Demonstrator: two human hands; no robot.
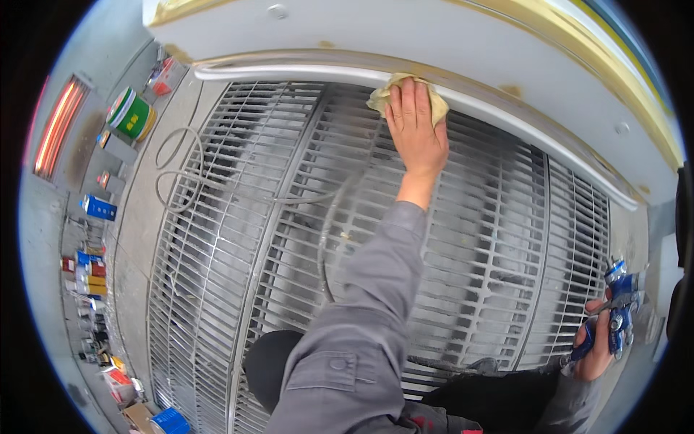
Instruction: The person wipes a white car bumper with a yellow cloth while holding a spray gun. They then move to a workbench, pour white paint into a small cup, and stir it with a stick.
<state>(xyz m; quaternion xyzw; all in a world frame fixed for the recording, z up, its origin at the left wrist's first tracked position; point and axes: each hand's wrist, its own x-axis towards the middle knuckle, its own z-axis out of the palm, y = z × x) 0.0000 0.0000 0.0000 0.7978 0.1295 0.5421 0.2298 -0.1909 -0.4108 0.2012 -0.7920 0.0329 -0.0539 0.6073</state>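
Note:
My left hand is closed over a pale yellow cloth, held against the white rail-like lower edge of a large white panel. The panel has tan patches and a tan border along its edges. At the far right my right hand grips a blue-and-silver spray gun, held upright and away from the panel.
Metal floor grates lie beneath me, with a grey hose looping across them. Along the left wall stand several cans and boxes, a green-labelled bucket and a glowing red-orange heater-like fixture. My dark-clad knee shows low in view.

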